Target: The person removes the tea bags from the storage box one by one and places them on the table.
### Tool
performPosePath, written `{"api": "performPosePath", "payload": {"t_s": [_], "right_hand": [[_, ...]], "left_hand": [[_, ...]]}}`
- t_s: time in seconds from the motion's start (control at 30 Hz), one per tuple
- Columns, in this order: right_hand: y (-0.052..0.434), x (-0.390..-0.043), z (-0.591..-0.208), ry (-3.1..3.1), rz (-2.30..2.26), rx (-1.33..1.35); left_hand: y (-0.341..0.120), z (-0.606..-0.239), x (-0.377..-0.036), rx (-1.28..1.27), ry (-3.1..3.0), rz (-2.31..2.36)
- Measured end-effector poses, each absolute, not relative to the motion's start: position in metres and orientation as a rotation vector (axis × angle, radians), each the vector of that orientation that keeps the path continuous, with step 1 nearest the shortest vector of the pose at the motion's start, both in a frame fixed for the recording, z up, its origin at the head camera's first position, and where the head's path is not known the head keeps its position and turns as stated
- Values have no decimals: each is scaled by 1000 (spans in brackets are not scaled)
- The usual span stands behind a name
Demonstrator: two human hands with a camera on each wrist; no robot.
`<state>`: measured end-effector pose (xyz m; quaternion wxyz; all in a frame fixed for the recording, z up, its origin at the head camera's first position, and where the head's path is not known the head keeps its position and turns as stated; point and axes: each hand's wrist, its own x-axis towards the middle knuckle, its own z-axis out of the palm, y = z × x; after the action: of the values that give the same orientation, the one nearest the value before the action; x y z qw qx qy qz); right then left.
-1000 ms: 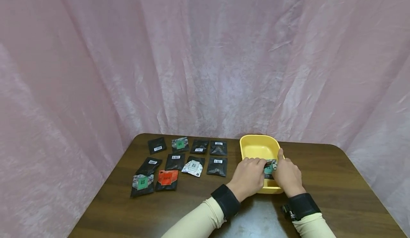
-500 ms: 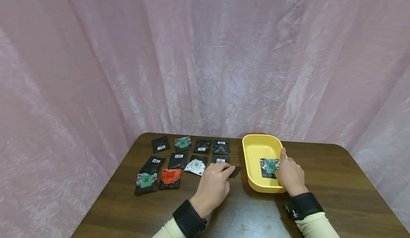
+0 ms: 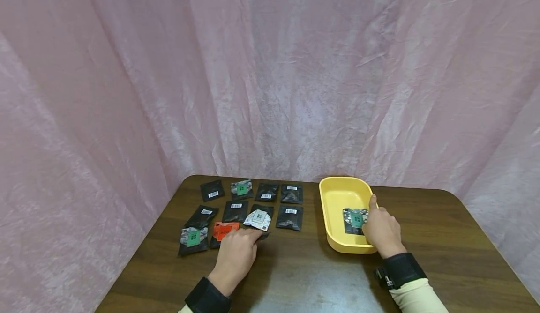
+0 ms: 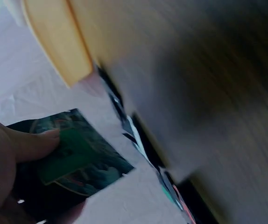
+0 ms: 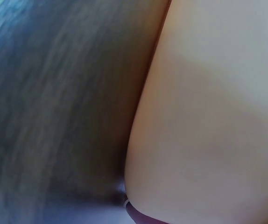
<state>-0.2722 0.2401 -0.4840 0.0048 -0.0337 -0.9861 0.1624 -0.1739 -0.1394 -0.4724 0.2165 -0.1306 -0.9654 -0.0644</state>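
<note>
A green-labelled packet point(image 4: 75, 161) is pinched by the left hand point(image 3: 236, 252) for lifting, while the yellow tray point(image 3: 333, 196) is steadied by the right hand point(image 3: 381, 231), fingers curled over its rim.

A black packet with a green label point(image 3: 356, 219) lies flat inside the yellow tray point(image 3: 337, 192), under the right hand point(image 3: 381, 231).

Dark wooden table point(image 3: 422, 238), rows of small packets point(image 3: 289, 217) at left, yellow tray point(image 3: 333, 189) at right
</note>
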Motion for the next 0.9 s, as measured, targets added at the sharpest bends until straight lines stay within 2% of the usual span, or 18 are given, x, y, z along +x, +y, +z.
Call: {"api": "performPosePath", "payload": {"t_s": [0.5,0.9], "right_hand": [[239,-273,-484,-3108,531,-137],[240,-273,-484,-3095,523,-130]], "left_hand": [[-143,-488,-190,-445,-2926,13],[-151,-494,-202,-504,-3169,-221]]}}
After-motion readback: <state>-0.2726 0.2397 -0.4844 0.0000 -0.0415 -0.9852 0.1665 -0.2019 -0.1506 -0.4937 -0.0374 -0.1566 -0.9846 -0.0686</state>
